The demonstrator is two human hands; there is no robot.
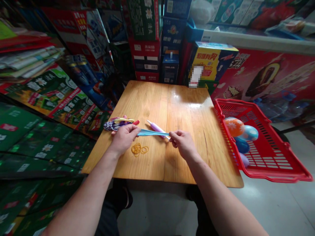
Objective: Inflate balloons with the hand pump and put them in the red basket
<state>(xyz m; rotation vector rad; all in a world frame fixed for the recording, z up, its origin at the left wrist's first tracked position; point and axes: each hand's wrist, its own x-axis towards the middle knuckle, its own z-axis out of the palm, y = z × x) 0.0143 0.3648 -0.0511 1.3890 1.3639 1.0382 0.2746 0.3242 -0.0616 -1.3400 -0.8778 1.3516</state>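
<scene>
The left hand (124, 139) and the right hand (183, 144) are both clenched in a pinch on opposite ends of a flat light-blue rubber strip (152, 132), which runs taut between them just above the wooden bench (147, 101). A pink-and-white plastic tube (156, 128) lies close behind the strip, its white tip just beside the right fingers. Just past the left hand sits a small heap of purple patterned and yellow flat pieces (118, 124) with a red end showing. A loose cluster of amber rubber bands (139, 149) lies on the bench below the strip. Off the bench's right edge, a red plastic basket (231, 104) holds several inflated, patterned balloons (234, 127).
</scene>
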